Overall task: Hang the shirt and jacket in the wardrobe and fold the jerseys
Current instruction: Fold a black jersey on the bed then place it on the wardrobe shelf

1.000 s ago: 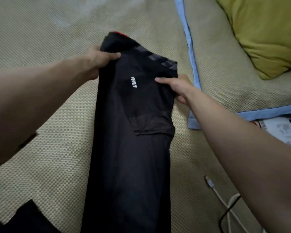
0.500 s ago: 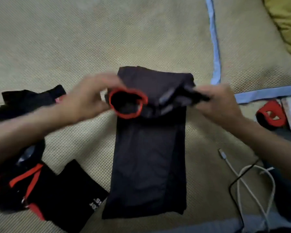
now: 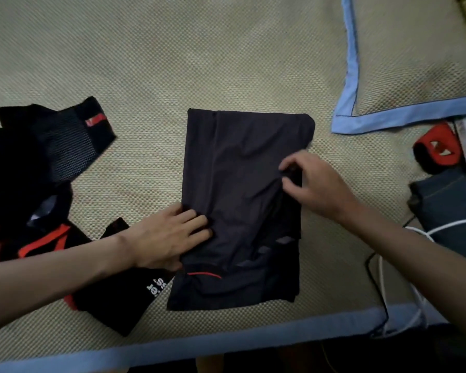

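Head view looks straight down on a woven beige mat [image 3: 199, 63] edged in blue, and right in the middle lies the dark jersey [image 3: 240, 184], folded into a tall rectangle with its smooth folded end at the far side and the layered hem edges toward the person. A thin red curve of trim and grey stripes show near its lower part. Left hand [image 3: 170, 235] is flat on the jersey's left edge, fingers straight and close together, pressing the cloth down onto the mat. Right hand [image 3: 315, 184] is over on the jersey's right side, thumb and forefinger curled in and pinching a small bunch of the dark fabric, which wrinkles toward that pinch. To the left, touching the left forearm, sprawls a pile of black clothes [image 3: 38, 184] with red-orange straps, a mesh panel and a patch of white lettering, unfolded and spilling toward the mat's near border. On the far right sits a beige pillow [image 3: 414, 63] with a blue border, just beside the mat's corner. Below it there's a small red and black item [image 3: 439, 148], too unclear to name, then folded blue denim [image 3: 447, 200], and a white cable [image 3: 404, 278] with a black one looping past the right forearm to the near edge.
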`<act>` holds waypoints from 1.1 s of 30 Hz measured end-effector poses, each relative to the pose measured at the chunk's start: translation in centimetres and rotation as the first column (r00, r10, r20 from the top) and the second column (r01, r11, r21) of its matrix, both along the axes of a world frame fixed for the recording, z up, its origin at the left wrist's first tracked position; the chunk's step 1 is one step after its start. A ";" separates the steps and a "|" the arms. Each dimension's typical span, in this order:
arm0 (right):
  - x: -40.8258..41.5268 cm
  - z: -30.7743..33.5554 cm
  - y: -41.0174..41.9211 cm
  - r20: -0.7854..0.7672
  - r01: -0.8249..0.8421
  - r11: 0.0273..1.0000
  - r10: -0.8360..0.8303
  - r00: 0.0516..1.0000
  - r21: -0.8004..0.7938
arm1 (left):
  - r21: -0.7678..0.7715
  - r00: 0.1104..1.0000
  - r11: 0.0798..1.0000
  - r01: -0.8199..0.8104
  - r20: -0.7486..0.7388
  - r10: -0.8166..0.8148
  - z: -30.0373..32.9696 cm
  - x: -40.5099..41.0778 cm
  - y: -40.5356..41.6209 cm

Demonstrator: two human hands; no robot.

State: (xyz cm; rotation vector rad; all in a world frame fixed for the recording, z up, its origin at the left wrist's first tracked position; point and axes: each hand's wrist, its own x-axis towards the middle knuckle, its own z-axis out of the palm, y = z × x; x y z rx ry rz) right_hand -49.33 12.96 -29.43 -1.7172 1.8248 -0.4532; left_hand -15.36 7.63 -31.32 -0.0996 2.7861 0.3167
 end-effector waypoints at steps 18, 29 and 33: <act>1.9 -1.6 6.7 0.080 0.478 0.578 -0.688 0.721 0.661 | -0.033 0.947 0.949 -0.313 -0.086 0.309 0.0 2.4 4.9; 1.4 -0.7 8.9 0.052 0.342 0.567 -0.566 0.823 0.749 | 0.070 1.000 0.998 -0.003 0.011 0.002 0.5 4.1 5.1; -1.0 0.0 4.0 -0.197 0.526 0.744 -0.491 0.849 0.411 | -0.004 0.982 0.988 -0.153 -0.111 0.151 1.9 0.2 0.2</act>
